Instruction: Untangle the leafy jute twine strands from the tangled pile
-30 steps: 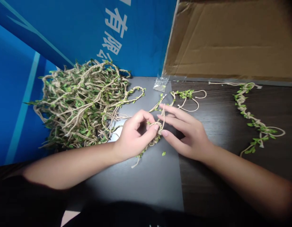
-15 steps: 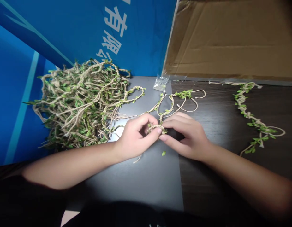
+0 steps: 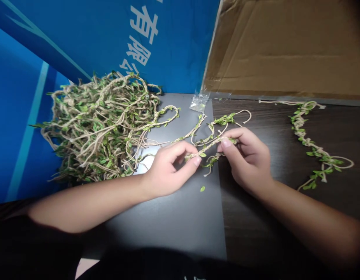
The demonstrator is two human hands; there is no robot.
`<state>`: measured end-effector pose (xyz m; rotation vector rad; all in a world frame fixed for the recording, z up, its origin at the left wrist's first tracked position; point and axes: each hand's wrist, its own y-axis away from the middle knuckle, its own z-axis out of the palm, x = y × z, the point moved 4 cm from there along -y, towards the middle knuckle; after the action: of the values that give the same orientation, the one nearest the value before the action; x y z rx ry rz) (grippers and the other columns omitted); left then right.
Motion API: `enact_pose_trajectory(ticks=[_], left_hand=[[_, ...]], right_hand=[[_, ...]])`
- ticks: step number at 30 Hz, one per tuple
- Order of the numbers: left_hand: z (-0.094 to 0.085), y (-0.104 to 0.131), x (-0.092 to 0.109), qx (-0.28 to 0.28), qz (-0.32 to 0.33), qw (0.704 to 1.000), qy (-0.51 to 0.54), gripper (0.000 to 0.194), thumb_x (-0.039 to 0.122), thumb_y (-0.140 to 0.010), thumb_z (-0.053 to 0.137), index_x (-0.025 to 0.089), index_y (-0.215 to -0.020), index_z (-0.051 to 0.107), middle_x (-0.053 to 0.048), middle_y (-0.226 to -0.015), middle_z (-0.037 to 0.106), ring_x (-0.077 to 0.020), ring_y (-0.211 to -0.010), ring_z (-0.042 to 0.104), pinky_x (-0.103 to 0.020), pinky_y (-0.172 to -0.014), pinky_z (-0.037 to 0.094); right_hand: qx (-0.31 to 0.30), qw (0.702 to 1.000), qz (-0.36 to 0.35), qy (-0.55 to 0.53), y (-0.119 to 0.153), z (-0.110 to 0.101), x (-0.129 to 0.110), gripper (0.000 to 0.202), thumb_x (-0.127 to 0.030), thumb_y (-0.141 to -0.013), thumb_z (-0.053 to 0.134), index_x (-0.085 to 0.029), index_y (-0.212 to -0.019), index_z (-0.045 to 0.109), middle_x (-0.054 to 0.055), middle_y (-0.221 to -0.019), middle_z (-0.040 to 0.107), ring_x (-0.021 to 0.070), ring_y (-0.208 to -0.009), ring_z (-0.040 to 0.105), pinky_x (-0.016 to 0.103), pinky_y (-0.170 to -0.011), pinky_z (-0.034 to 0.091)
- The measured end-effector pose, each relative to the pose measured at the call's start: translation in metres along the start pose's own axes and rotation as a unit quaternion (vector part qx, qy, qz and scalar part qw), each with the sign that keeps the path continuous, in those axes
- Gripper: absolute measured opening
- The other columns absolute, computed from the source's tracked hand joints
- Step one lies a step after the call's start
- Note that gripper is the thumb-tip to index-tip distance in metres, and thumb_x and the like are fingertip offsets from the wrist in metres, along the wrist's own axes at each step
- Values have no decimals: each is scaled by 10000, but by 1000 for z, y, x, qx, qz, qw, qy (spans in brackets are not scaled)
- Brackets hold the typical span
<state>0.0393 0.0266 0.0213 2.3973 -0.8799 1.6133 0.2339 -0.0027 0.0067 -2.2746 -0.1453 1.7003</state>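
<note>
Between my two hands runs a short stretch of braided beige cord with green leaves [image 3: 209, 146]. My left hand [image 3: 172, 167] pinches its left end between thumb and fingers. At the other end, my right hand [image 3: 248, 157] closes thumb and fingers on the same cord, a little higher and to the right. Leafy loops of cord [image 3: 223, 119] lie just beyond my hands, and a loose knotted end hangs below the held part. A large tangled pile of similar leafy cords [image 3: 100, 128] sits to the left.
A separate leafy cord [image 3: 301, 132] lies on the dark wooden table [image 3: 273, 233] at right. A small clear plastic bag [image 3: 198, 104] rests near the blue panel [image 3: 180, 46]. Brown cardboard [image 3: 285, 50] stands behind. One loose leaf [image 3: 202, 189] lies on the grey mat [image 3: 174, 221].
My right hand has moved right and slightly away from my left hand, drawing the cord out between them. My left hand has stayed nearly in place.
</note>
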Motion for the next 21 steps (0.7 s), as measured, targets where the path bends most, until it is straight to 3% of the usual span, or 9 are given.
enact_pose_trajectory(ticks=[4,8,11,15,18,21], left_hand=[[0,2,-2,-10,-6,1000,7,119,270,-984,600,185,-906,628,-6,-762,623,-103,-643,506,-268,-612,409],[-1,3,-3,0,-12,1000,9,125,262,-1015,564,187,-937,626,-15,-830,635,-110,-733,547,-281,-689,434],[-6,3,-2,49,1,999,14,129,260,-1029,543,193,-947,617,-7,-826,591,-114,-749,522,-294,-714,421],[-10,4,1,117,25,993,14,148,248,-1043,504,205,-937,598,1,-814,524,-124,-760,481,-306,-733,401],[-11,4,1,142,29,989,-13,91,222,-1013,547,227,-1082,607,-28,-981,562,-146,-904,515,-313,-806,428],[-13,4,1,161,38,985,-57,288,211,-944,615,242,-1227,567,-69,-1199,542,-191,-1098,517,-341,-889,461]], right_hand=[[23,1000,-4,8,-1,-2,-1,108,-301,-992,580,-229,-941,642,2,-766,602,143,-669,531,320,-629,445],[18,999,-35,23,-3,0,-5,83,-273,-986,600,-240,-1007,673,19,-878,686,158,-773,627,342,-726,506],[4,998,-55,36,-1,0,-7,107,-243,-976,609,-252,-1051,685,25,-953,720,166,-851,661,340,-772,523],[-28,998,-60,15,3,-1,-5,220,-228,-959,602,-258,-1165,673,47,-1035,712,176,-839,660,334,-702,517],[-41,995,-87,3,6,-2,-5,287,-177,-962,559,-264,-1219,652,47,-1089,704,182,-936,673,342,-805,542],[-50,992,-116,22,7,-1,-8,338,-120,-957,528,-267,-1243,634,41,-1114,708,180,-1023,680,338,-890,550]])
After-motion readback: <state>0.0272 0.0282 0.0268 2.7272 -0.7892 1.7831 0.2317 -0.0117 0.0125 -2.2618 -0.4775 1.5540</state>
